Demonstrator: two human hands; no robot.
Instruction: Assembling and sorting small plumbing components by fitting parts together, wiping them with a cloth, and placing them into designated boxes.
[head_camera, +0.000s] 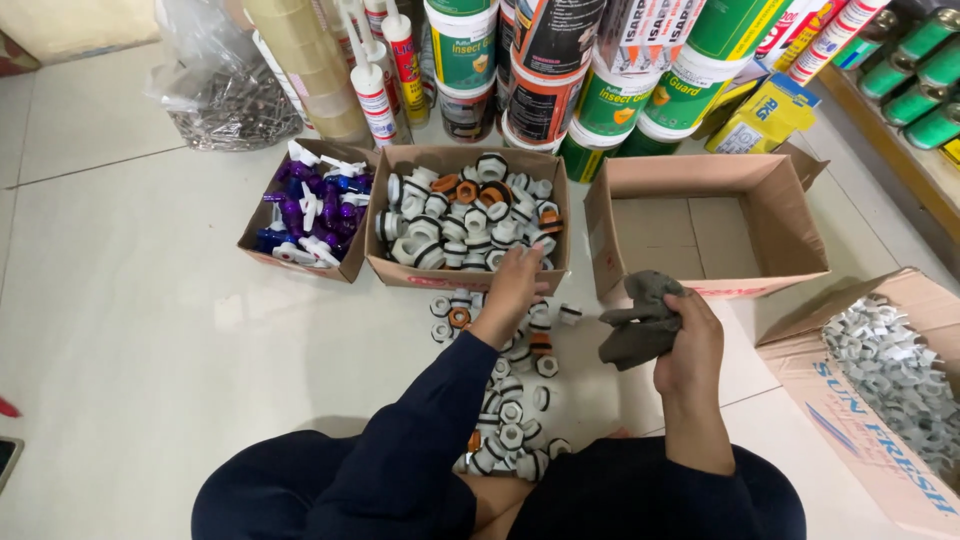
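My left hand (512, 290) reaches forward over the front wall of a cardboard box (460, 275) full of white, black and orange plastic fittings (460, 210). Its fingers are bent down among the fittings; what they grip is hidden. My right hand (688, 345) is closed around a crumpled grey cloth (640, 322), held above the floor beside an empty cardboard box (700, 235). A pile of the same fittings (510, 400) lies on the floor between my knees and the box.
A smaller box (305, 210) of purple and white plastic parts stands to the left. At right, a long box (880, 370) holds white clips. Tubs, sealant tubes and tape rolls (560, 70) line the back. A clear bag of metal pieces (225, 100) lies far left.
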